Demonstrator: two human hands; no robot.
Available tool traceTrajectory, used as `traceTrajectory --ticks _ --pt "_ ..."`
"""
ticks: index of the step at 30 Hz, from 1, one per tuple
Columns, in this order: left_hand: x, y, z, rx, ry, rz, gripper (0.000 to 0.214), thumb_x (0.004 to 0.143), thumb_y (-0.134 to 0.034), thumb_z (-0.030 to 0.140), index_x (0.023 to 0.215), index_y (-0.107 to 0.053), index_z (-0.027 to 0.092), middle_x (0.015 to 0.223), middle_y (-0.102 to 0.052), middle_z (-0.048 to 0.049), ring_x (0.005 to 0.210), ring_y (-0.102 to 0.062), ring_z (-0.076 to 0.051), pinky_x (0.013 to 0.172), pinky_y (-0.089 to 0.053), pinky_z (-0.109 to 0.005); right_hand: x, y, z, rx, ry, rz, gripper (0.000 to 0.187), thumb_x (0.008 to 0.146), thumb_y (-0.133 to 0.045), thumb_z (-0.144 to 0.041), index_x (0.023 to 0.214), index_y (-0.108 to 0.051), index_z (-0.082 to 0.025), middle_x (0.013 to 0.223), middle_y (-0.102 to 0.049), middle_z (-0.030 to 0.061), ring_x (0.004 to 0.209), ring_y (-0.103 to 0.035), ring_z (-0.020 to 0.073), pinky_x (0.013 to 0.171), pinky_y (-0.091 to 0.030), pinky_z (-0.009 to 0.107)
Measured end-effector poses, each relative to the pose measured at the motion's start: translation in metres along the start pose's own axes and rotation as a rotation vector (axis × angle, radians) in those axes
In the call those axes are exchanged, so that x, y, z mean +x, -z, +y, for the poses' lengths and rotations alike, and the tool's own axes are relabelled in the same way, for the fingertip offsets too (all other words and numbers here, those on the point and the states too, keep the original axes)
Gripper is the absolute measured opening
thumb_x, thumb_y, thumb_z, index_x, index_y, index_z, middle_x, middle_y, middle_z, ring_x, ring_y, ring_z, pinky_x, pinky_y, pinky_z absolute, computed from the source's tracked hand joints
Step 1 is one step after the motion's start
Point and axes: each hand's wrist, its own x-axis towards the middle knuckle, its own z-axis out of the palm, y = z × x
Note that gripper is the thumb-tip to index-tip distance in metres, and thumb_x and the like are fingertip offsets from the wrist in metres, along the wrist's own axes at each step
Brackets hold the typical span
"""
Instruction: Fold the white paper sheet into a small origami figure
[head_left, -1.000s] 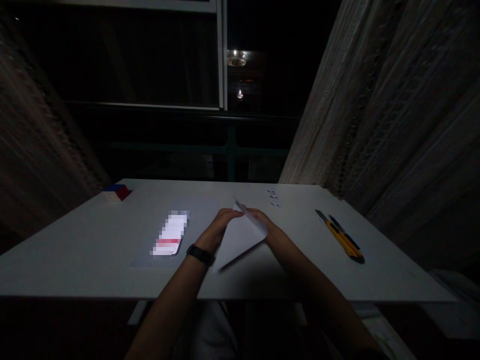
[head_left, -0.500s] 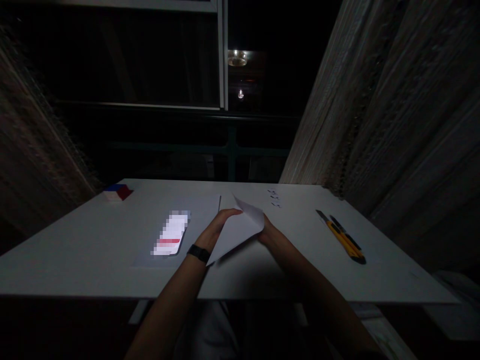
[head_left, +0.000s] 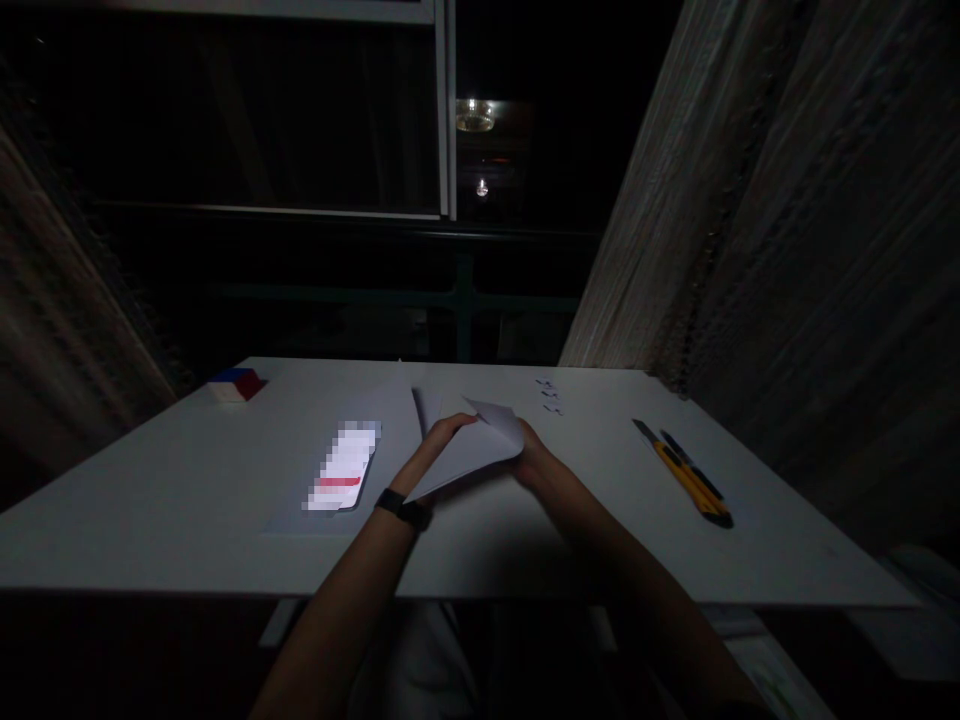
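A folded white paper [head_left: 474,450] is held just above the middle of the white table [head_left: 187,500]. My left hand [head_left: 435,452], with a dark watch [head_left: 403,507] on its wrist, grips the paper's left edge from below. My right hand [head_left: 534,458] pinches the right edge, mostly hidden behind the sheet. Another white sheet [head_left: 397,415] lies under and left of my hands, one corner lifted off the table.
A lit phone [head_left: 343,468] lies left of my hands. A colourful cube [head_left: 234,384] sits at the far left corner. Two yellow-and-black utility knives [head_left: 686,472] lie on the right. Small paper scraps [head_left: 549,396] rest near the far edge. Curtains hang at both sides.
The folded paper has tipped down flatter and shifted slightly left between my hands. A corner of the sheet beneath has lifted up.
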Motion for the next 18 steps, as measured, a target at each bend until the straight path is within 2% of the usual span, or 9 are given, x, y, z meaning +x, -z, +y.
traceTrajectory --ticks 2,5,11,14,18 --pt "0.000 0.000 -0.003 0.007 -0.041 0.028 0.012 0.065 -0.056 0.022 0.060 -0.062 0.013 0.059 -0.061 -0.0012 0.063 -0.054 -0.015 0.063 -0.039 -0.024 -0.002 0.000 0.000 -0.011 0.000 0.008 0.016 0.063 -0.057 -0.030 0.056 -0.056 -0.015 0.043 -0.048 -0.0021 0.042 -0.046 0.0111 0.042 -0.033 0.022" --pt "-0.004 -0.002 -0.006 -0.021 -0.099 0.000 0.011 0.066 -0.056 0.022 0.064 -0.063 0.013 0.063 -0.061 -0.0011 0.066 -0.055 -0.015 0.064 -0.038 -0.024 -0.006 -0.003 -0.002 -0.018 0.003 0.025 0.018 0.059 -0.062 -0.031 0.056 -0.056 -0.015 0.044 -0.048 -0.0031 0.038 -0.043 0.0092 0.039 -0.030 0.022" --pt "-0.009 -0.004 -0.005 -0.074 -0.057 0.050 0.015 0.066 -0.056 0.026 0.064 -0.062 0.013 0.059 -0.059 -0.0017 0.060 -0.052 -0.014 0.058 -0.038 -0.023 -0.011 -0.007 -0.007 0.013 -0.051 0.016 0.019 0.065 -0.052 -0.033 0.059 -0.055 -0.015 0.040 -0.045 -0.0028 0.034 -0.042 0.0104 0.032 -0.025 0.022" --pt "-0.014 -0.004 -0.003 -0.007 -0.122 0.033 0.012 0.064 -0.058 0.024 0.066 -0.064 0.013 0.063 -0.062 -0.0024 0.063 -0.054 -0.015 0.060 -0.038 -0.023 -0.016 -0.009 -0.010 -0.003 -0.073 -0.001 0.016 0.063 -0.053 -0.031 0.058 -0.054 -0.015 0.037 -0.042 -0.0041 0.030 -0.038 0.0096 0.030 -0.023 0.021" --pt "-0.018 -0.003 -0.004 0.078 -0.172 0.028 0.011 0.063 -0.062 0.021 0.069 -0.066 0.013 0.067 -0.064 -0.0032 0.068 -0.056 -0.017 0.062 -0.038 -0.023 -0.018 -0.010 -0.011 -0.014 -0.070 0.042 0.015 0.062 -0.051 -0.029 0.055 -0.051 -0.016 0.035 -0.041 -0.0043 0.029 -0.037 0.0091 0.029 -0.023 0.021"
